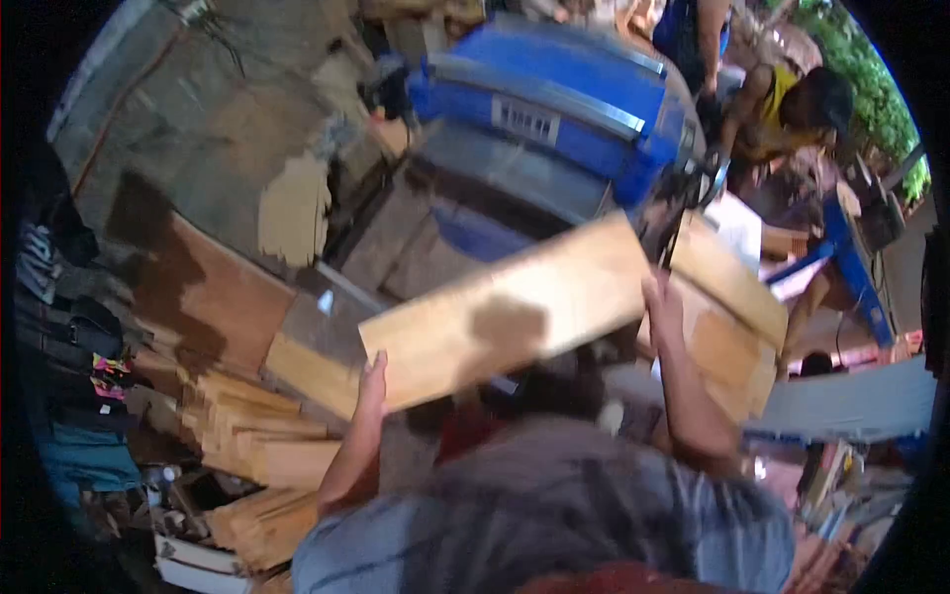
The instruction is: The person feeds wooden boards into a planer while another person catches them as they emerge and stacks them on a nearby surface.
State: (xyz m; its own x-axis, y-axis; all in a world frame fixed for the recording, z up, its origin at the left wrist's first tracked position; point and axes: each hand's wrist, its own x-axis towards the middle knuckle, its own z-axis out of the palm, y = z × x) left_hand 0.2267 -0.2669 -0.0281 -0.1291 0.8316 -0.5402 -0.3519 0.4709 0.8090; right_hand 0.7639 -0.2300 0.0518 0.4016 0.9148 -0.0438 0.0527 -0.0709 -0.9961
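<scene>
A pale wooden board (pixel 584 282) is held in front of my body, tilted so that its right end is higher in the view. My left hand (pixel 373 383) grips its lower left end, thumb on the upper face. At the other end, my right hand (pixel 661 305) is closed around the edge. A dark shadow falls on the middle of the board. Just beyond it stands a large blue machine (pixel 544 84) with a grey metal bed (pixel 510 168). More wooden boards (pixel 722 342) lie beside my right forearm.
Stacked wood pieces (pixel 257 431) lie at the left, near a brown panel (pixel 213 287). A person in a yellow top (pixel 772 114) bends at the upper right, and another person's arm (pixel 711 40) shows behind the machine. A blue metal frame (pixel 849 262) stands at the right.
</scene>
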